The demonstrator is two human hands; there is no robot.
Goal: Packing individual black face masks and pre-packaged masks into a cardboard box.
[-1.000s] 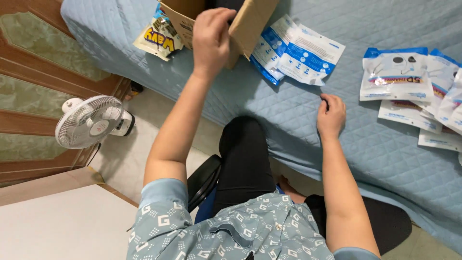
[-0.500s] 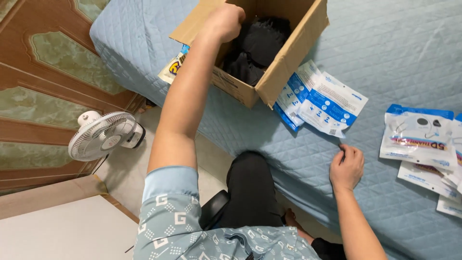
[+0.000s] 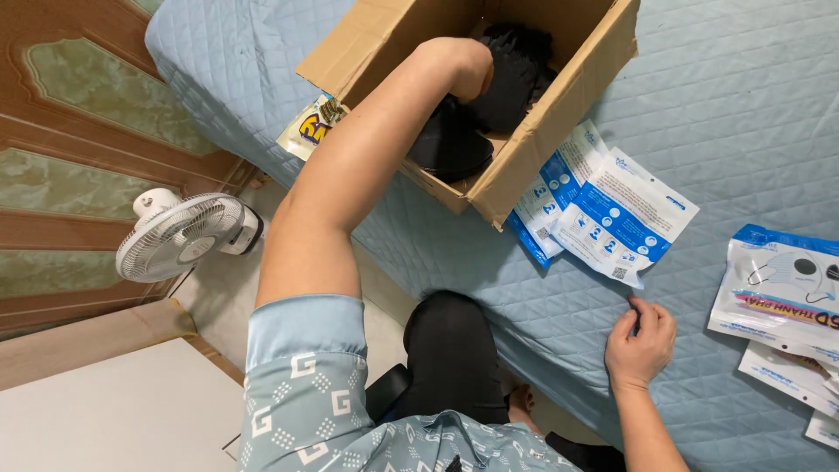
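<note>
While the person sat at the edge of the blue quilted bed (image 3: 752, 96), the left hand (image 3: 461, 68) was down inside the brown cardboard box (image 3: 559, 122) near the bed's corner. It rested on the pile of black things (image 3: 511, 83) in there. The fingers curled down into the pile, but the box wall and the wrist hid them, so I could not tell if they gripped anything.

The right hand (image 3: 642, 336) lay on the bed close to its near edge, fingers loosely bent and holding nothing. One fingertip was just beside the corner of the blue and white packets (image 3: 612, 214). Those packets lay fanned out right against the box.

More white packets (image 3: 782, 293) sat at the right side of the bed. A yellow packet (image 3: 310, 127) stuck out from under the box's far side. Down on the floor, a small white fan (image 3: 179, 234) stood by the wooden wall (image 3: 70, 131).
</note>
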